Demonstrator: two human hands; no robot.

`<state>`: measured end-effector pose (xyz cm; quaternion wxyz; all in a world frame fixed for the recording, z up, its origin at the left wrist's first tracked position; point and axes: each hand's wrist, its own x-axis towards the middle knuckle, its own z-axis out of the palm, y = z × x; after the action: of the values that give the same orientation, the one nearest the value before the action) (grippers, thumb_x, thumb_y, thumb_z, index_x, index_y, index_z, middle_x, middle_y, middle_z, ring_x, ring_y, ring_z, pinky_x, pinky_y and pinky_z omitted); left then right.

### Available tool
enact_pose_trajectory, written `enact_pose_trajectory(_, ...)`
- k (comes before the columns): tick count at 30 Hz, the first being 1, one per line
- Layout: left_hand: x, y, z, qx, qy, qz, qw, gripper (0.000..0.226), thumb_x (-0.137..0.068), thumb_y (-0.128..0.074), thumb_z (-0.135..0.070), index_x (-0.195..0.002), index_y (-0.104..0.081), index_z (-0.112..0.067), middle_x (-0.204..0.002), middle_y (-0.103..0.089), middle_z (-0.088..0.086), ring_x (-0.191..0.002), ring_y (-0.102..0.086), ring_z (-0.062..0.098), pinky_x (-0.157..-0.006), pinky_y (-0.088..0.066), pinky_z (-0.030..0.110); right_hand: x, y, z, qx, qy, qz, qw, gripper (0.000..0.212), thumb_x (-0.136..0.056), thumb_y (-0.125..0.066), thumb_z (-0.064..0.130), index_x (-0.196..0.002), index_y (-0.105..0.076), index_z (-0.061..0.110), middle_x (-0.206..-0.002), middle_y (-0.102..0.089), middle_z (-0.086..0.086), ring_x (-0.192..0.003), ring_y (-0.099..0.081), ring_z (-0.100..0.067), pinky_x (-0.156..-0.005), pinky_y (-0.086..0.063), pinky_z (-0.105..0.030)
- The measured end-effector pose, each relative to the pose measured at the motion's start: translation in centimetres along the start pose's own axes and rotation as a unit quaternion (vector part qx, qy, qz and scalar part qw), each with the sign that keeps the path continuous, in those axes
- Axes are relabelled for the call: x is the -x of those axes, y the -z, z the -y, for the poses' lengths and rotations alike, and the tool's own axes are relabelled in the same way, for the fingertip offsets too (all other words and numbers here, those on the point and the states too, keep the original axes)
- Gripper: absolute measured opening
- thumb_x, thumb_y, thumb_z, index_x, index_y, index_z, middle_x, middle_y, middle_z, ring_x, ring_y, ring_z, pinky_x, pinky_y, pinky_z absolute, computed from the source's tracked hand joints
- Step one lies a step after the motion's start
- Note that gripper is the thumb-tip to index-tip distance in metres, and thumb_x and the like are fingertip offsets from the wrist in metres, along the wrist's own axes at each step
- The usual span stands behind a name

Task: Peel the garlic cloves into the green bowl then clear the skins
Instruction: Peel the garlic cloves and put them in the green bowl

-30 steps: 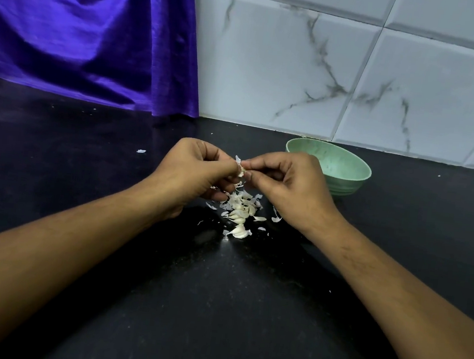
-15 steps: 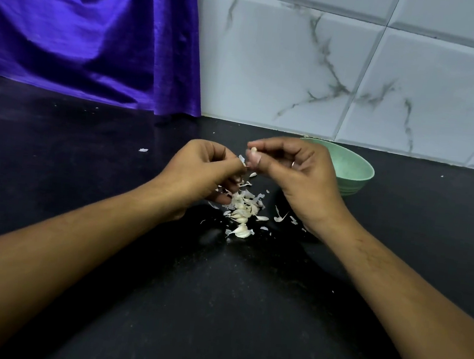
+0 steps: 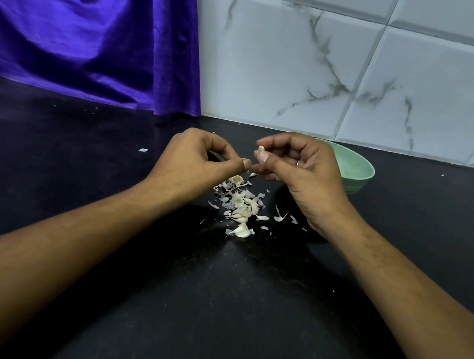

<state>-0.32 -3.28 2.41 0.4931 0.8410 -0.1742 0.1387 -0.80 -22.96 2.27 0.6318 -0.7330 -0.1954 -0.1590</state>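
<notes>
- Our right hand is curled, and its thumb and forefinger pinch a pale garlic clove just above the table; a thin ring shows on one finger.
- Our left hand is close beside it, fingers curled in and thumb pressed to the forefinger. We cannot tell whether a scrap of skin is caught between them.
- Under and between the hands lies a loose pile of skins and cloves, with small flakes scattered to its right.
- The green bowl stands on the table right behind our right hand, which hides its left part. We cannot see what is in it.
- One stray flake lies well off to the left of the pile.
- The table is black, faintly speckled stone, dotted with tiny white crumbs.
- At the back right rises a wall of large white tiles veined in grey, meeting the table directly.
- At the back left a shiny purple cloth hangs down to the table, its folds covering that part of the wall.
</notes>
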Motion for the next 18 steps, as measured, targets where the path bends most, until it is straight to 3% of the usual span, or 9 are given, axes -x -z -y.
enact_pose_trajectory(3,0.00,0.03,-0.02,0.009,0.012,-0.003,1.000,0.025,-0.080,-0.087,-0.042,-0.077,-0.076,-0.020,-0.072,-0.075,-0.003,-0.060,-0.062,0.003,-0.064,-0.052,0.029,-0.03,0.01,0.00,-0.003,-0.001,0.004,1.000,0.016,-0.089,-0.075,-0.002,-0.100,-0.072,0.008,-0.086,-0.076,-0.007,-0.076,-0.076,-0.018,-0.072,-0.061,-0.028)
enact_pose_trajectory(7,-0.12,-0.07,0.24,0.076,0.007,0.028,0.997,0.016,-0.082,-0.087,-0.025,-0.086,-0.073,-0.017,-0.078,-0.076,0.004,-0.066,-0.065,0.010,-0.069,-0.055,0.036,-0.08,0.04,-0.27,0.018,0.013,0.019,1.000,0.019,-0.084,-0.078,-0.006,-0.099,-0.072,0.005,-0.084,-0.075,-0.004,-0.072,-0.072,-0.013,-0.070,-0.057,-0.022)
enact_pose_trajectory(10,-0.03,-0.28,-0.06,0.147,0.022,0.051,0.988,0.005,-0.089,-0.079,-0.018,-0.090,-0.077,-0.014,-0.087,-0.075,0.013,-0.075,-0.064,0.015,-0.068,-0.054,0.035,-0.04,0.11,-0.37,0.041,0.039,0.037,0.998,0.019,-0.085,-0.078,-0.005,-0.095,-0.074,0.010,-0.087,-0.077,-0.007,-0.078,-0.073,-0.017,-0.075,-0.059,-0.027)
enact_pose_trajectory(16,-0.04,-0.31,-0.23,0.198,0.066,0.060,0.976,0.016,-0.091,-0.078,-0.020,-0.091,-0.077,-0.004,-0.085,-0.073,0.007,-0.077,-0.064,0.011,-0.063,-0.057,0.029,-0.02,0.32,-0.53,0.072,0.054,0.038,0.995,0.015,-0.083,-0.081,0.000,-0.096,-0.077,0.009,-0.090,-0.078,-0.010,-0.084,-0.076,-0.031,-0.082,-0.063,-0.042)
enact_pose_trajectory(18,0.00,-0.30,-0.31,0.206,0.077,0.066,0.973,0.016,-0.092,-0.077,-0.018,-0.093,-0.077,-0.002,-0.085,-0.074,0.007,-0.079,-0.065,0.012,-0.063,-0.057,0.029,-0.07,0.36,-0.57,0.070,0.046,0.035,0.996,0.015,-0.083,-0.081,-0.001,-0.095,-0.077,0.007,-0.088,-0.078,-0.010,-0.083,-0.077,-0.031,-0.080,-0.063,-0.040)
